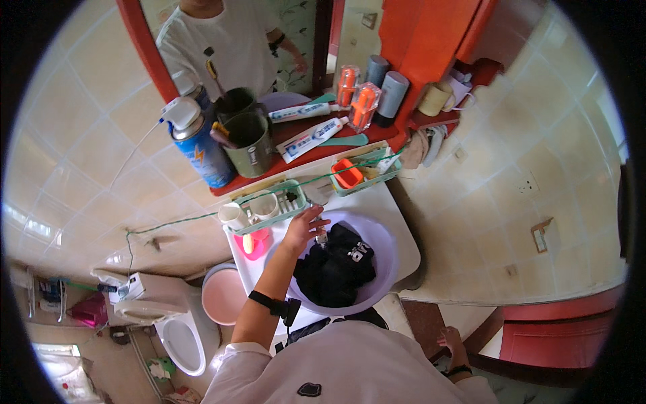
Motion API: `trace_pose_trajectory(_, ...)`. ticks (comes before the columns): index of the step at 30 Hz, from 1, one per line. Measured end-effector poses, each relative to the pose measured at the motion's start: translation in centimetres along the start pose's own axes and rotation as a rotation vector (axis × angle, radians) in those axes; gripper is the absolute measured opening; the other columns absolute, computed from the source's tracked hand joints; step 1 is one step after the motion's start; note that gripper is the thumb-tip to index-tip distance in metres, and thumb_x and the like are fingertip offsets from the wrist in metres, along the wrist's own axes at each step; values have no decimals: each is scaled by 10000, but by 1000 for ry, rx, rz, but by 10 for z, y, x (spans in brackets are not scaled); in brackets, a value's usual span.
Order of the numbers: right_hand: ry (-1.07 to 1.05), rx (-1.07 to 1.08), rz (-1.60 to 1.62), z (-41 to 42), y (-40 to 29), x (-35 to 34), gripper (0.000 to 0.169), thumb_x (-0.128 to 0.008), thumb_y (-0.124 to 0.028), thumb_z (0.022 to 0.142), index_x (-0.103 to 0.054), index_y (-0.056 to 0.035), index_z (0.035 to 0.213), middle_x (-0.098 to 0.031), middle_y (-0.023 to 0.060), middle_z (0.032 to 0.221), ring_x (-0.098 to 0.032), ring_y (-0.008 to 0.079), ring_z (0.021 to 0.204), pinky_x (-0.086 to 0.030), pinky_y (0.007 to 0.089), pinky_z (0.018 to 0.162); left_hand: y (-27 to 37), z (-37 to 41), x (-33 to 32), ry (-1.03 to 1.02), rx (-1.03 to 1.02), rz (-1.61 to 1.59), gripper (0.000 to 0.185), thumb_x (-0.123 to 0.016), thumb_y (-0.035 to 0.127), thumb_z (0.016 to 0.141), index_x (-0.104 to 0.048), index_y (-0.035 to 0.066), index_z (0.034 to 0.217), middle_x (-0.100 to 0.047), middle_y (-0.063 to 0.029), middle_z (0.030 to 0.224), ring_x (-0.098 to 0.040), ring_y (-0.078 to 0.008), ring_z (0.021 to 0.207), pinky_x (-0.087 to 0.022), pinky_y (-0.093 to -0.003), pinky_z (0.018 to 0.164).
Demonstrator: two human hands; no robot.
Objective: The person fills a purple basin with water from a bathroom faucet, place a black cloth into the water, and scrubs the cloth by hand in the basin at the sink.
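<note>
My left hand point(304, 226) reaches over the rim of a lavender plastic basin point(387, 252), its fingers spread beside the metal faucet point(321, 238); whether they touch it I cannot tell. Black clothing point(335, 267) with white lettering lies bunched in the basin, which stands on the white washstand point(404, 247). Below and to the right, away from the basin, my right hand point(447, 337) hangs at my side with bent fingers and nothing visible in it.
Behind the faucet, green baskets point(272, 221) hold cups and small items. A red shelf point(280, 169) bears a blue spray can point(202, 151), a dark green cup point(251, 151), and toothpaste point(310, 140). A pink basin point(222, 298) and a toilet point(184, 336) stand at left.
</note>
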State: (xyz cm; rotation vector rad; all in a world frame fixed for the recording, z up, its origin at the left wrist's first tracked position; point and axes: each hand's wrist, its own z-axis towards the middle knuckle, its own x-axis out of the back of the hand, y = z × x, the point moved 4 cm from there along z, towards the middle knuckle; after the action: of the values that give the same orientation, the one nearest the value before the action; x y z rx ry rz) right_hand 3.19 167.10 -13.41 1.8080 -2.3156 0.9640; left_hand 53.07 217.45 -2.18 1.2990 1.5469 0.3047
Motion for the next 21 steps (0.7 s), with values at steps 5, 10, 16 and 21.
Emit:
trace_pose_trajectory(5, -56, 481, -228, 41, -92, -30, 241, -558, -190, 960, -597, 9, 1091, -650, 120, 820, -658, 214, 688, -537, 309, 584, -31, -45, 29, 75, -242, 546, 390, -532, 361, 990, -570, 87, 1266, -655, -54, 976, -623, -138, 837, -495, -268, 679)
trace_pose_trajectory(10, -405, 592, 399, -22, -288, -151, 250, -607, -248, 942, -635, -58, 1101, -637, 68, 854, -620, 180, 765, -527, 321, 692, -96, -132, 55, -42, -637, 1118, 242, -605, 322, 895, -663, 101, 971, -655, -86, 905, -601, -258, 893, -471, -401, 797)
trace_pose_trajectory(16, -789, 509, 159, -30, -415, -289, 392, -586, -417, 913, -571, -117, 1164, -586, 8, 999, -546, 160, 898, -450, 331, 822, -150, -165, 49, -6, -803, 1287, 331, -543, 409, 906, -734, 160, 799, -671, -72, 884, -568, -307, 969, -399, -450, 891)
trace_pose_trajectory(21, -964, 134, 61, -40, -413, -397, 345, -553, -334, 921, -570, -30, 1083, -608, 73, 976, -579, 255, 932, -491, 448, 877, -139, -171, 41, -78, -598, 1378, 462, -505, 522, 886, -761, 141, 832, -688, -71, 907, -561, -299, 1019, -327, -472, 974)
